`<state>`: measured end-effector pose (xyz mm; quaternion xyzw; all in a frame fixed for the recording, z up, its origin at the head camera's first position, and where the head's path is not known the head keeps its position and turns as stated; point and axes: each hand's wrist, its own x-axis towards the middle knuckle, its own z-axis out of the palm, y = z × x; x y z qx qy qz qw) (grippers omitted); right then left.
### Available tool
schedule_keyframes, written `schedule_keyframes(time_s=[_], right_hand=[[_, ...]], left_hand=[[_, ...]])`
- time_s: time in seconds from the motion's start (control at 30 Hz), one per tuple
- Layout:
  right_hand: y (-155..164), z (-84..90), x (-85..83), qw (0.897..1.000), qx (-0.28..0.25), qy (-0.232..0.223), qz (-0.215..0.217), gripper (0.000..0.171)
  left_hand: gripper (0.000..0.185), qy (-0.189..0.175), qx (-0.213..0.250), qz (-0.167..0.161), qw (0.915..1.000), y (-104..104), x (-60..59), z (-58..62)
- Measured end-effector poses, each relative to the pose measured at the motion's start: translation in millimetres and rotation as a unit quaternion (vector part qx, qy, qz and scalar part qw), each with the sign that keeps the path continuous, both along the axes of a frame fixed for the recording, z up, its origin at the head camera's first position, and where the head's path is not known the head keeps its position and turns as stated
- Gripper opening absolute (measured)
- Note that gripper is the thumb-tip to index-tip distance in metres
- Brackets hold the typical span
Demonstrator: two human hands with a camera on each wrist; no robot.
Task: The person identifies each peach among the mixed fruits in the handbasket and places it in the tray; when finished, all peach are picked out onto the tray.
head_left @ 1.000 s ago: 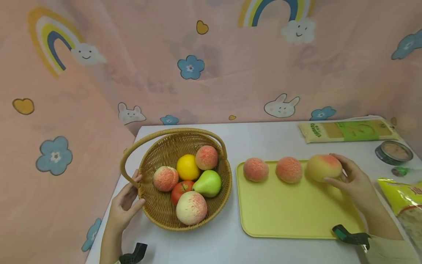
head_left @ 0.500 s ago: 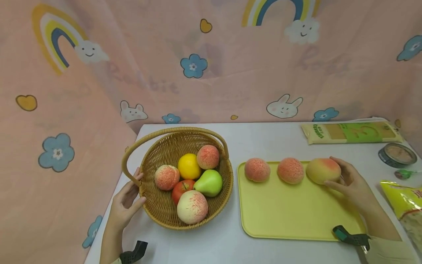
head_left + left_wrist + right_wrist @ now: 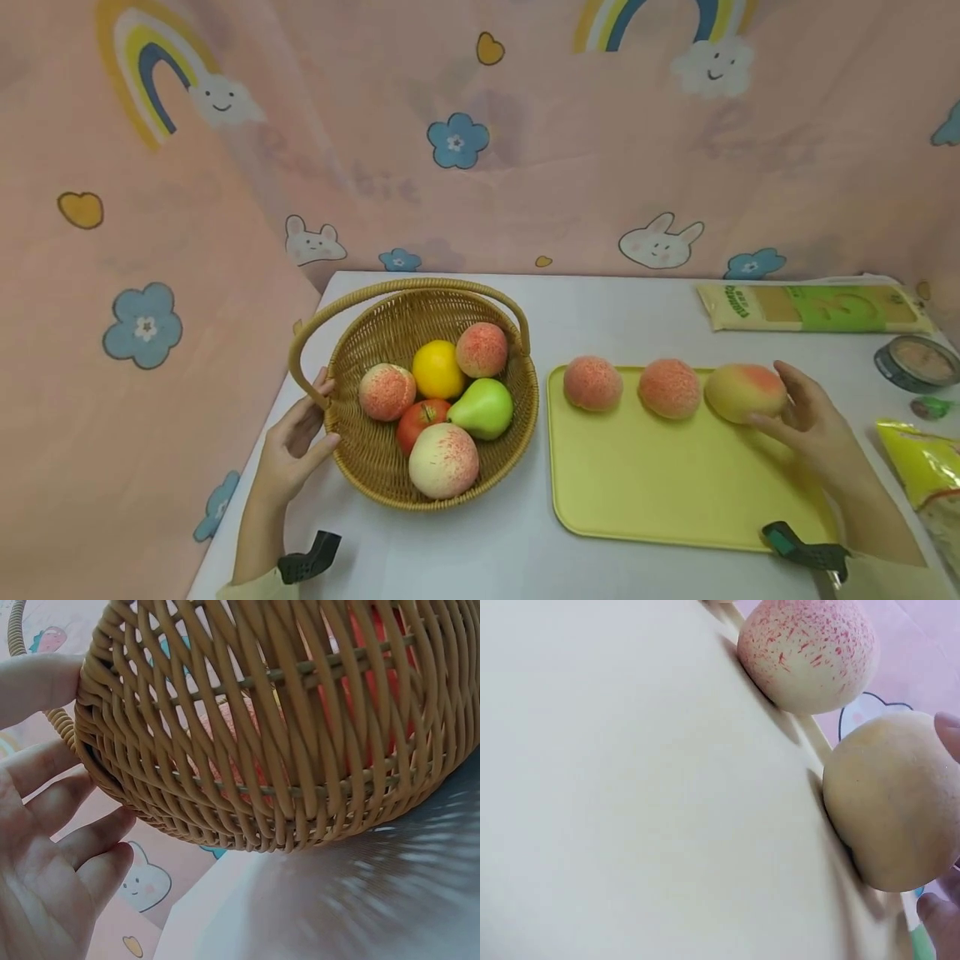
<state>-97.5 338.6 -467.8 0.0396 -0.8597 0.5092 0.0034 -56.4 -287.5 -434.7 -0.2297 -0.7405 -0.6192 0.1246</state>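
Note:
My left hand [image 3: 288, 454] holds the left rim of a wicker basket [image 3: 525, 400] beside its handle, thumb at the edge and fingers bent behind it. Inside lie a yellow fruit [image 3: 438, 369], a red apple [image 3: 422, 423], a green pear [image 3: 483, 408] and several peaches [image 3: 444, 461]. My right hand [image 3: 813, 425] is at the right end of a yellow mango with a red blush [image 3: 742, 392], its fingers spread and loosened. The mango rests at the back of a yellow tray [image 3: 675, 492], in line with two pink peaches [image 3: 670, 388].
Behind the tray lies a long noodle packet [image 3: 817, 308]. A round tin [image 3: 917, 364], a small green-topped item [image 3: 932, 407] and a yellow bag [image 3: 922, 467] are along the right side. A pink patterned cloth [image 3: 525, 167] hangs behind the white table [image 3: 450, 558].
The mango has come down onto the tray, and the right hand's fingers have loosened and drawn slightly right of it. The left hand stays at the basket. The head view has shifted slightly.

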Motion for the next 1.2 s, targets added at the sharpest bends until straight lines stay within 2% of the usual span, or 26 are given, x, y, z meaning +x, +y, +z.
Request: schedule_keyframes(time_s=[0.1,0.37,0.5,0.67,0.8,1.03,1.2], right_hand=[[-4,5.5,5.2,1.0,0.014,0.02,-0.01,0.085],[-29,33.2,16.2,0.991,0.051,0.125,-0.025,0.093],[-46,48.2,21.0,0.989,0.038,0.146,-0.004,0.094],[-79,68.4,22.2,0.982,0.024,0.171,0.074,0.094],[-110,81.3,18.3,0.97,0.015,0.194,0.142,0.094],[-163,98.3,8.0,0.958,-0.02,0.156,0.239,0.09],[-200,110.3,-9.0,0.938,-0.017,0.174,0.3,0.082]], left_hand=[[0.059,0.0,0.0,-0.004,1.0,-1,-0.4,0.8],[0.06,0.006,-0.002,-0.006,1.0,1,-4.3,2.3],[0.059,0.009,-0.003,-0.007,0.9999,2,-6.1,3.0],[0.059,-0.004,-0.004,0.0,1.0,1,-5.0,5.2],[0.059,-0.015,-0.006,0.003,0.9999,-1,-2.8,5.5],[0.06,-0.02,-0.01,0.009,0.9997,-1,-1.2,4.5],[0.06,-0.017,-0.013,0.012,0.9997,-1,-2.2,2.7]])
